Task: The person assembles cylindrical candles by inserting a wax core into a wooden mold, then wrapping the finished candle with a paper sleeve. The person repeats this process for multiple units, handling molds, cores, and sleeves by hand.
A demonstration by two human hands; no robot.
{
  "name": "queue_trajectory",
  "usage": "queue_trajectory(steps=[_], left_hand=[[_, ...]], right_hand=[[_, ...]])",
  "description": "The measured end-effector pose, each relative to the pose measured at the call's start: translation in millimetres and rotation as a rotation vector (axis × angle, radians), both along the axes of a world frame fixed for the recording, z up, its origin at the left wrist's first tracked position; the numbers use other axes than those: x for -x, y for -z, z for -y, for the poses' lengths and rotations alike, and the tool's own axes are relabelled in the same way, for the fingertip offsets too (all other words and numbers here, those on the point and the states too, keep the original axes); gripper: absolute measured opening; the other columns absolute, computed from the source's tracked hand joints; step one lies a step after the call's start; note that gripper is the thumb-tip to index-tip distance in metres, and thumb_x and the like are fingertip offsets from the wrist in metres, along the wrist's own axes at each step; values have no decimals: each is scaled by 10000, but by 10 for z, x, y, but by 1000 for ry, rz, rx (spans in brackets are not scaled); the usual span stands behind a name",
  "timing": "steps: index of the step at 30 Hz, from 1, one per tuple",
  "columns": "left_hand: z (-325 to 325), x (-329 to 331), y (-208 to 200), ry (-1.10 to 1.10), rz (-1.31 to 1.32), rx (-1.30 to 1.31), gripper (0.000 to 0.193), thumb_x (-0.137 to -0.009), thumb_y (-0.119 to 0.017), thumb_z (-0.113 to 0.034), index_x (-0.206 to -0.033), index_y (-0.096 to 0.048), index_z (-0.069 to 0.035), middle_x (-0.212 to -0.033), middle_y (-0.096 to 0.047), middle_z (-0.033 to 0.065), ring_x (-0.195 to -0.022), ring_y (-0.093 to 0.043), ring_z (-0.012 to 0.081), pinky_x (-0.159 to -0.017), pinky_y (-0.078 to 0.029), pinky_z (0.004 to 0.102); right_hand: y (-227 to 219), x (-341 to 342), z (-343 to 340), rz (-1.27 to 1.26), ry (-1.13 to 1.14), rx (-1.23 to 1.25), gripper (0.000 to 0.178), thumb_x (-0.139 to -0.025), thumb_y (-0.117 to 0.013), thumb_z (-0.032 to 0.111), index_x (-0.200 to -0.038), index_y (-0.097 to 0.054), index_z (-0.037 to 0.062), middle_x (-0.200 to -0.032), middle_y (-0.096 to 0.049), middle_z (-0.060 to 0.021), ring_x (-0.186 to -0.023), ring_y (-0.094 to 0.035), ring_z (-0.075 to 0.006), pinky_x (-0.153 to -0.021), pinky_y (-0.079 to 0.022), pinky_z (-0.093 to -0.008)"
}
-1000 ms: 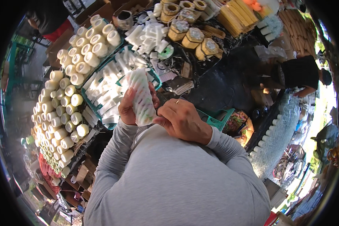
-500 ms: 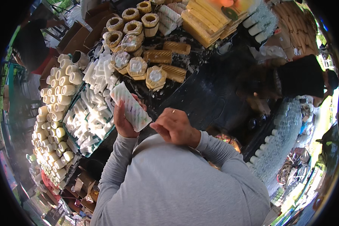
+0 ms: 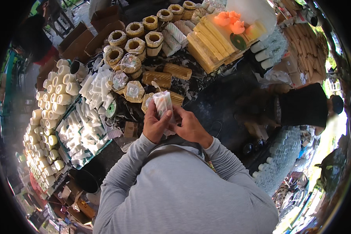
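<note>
Both my hands are around a white pillar candle (image 3: 163,104) with slanting spiral grooves, held nearly upright in front of my chest. A thin wick seems to stick up from its top. My left hand (image 3: 155,126) wraps its left side, thumb across the front. My right hand (image 3: 190,128) presses its fingers on the lower right side, and the fingers hide the candle's base. Just beyond the candle lie yellowish open mould halves (image 3: 156,79) with the same slanted grooves. Filled hexagonal moulds (image 3: 134,92) stand to their left.
Hollow yellow moulds (image 3: 135,30) line the far side, beside a stack of yellow slabs (image 3: 210,43). At left, a tray of white sticks (image 3: 82,128) adjoins many cream cylinders (image 3: 60,93). A co-worker in a black shirt (image 3: 302,105) leans in from the right, near rows of clear glasses (image 3: 282,156).
My right hand has joined the left on the candle. The candle has moved right and turned from a slant to nearly upright. My view has shifted slightly.
</note>
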State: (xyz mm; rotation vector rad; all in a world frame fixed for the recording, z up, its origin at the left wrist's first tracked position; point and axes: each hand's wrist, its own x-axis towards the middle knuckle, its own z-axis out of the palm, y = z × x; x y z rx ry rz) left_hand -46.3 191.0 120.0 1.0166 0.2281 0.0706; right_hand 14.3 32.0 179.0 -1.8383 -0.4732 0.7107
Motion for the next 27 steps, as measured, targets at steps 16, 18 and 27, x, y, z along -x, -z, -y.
queue_trajectory(steps=[16, 18, 27], left_hand=[[270, -1247, 123, -161, -347, -324, 657, -1124, -607, -270, -1650, -339, 17, -1527, -565, 118, -1343, -574, 183, -1129, -461, 318], [270, -1296, 130, -172, -376, -314, 617, -1132, -593, -273, -1631, -381, 20, -1519, -574, 110, -1336, -579, 183, -1131, -459, 319], [144, -1119, 27, -300, -438, -403, 545, -1064, -720, -240, -1519, -545, 3, -1333, -687, 112, -1169, -665, 165, -1001, -549, 306]], right_hand=[[1001, -1996, -8, -305, -306, -106, 694, -826, -906, 335, -1337, -606, -28, -1170, -748, -182, -1050, -746, -268, -945, -589, -402], [1021, -2056, -11, -388, -272, -153, 644, -840, -899, 277, -1330, -604, -19, -1182, -746, -163, -1061, -742, -257, -955, -588, -403], [522, -3560, -601, -123, 59, -398, 606, -824, -881, 145, -1317, -558, 3, -1155, -712, -148, -1032, -715, -232, -860, -603, -354]])
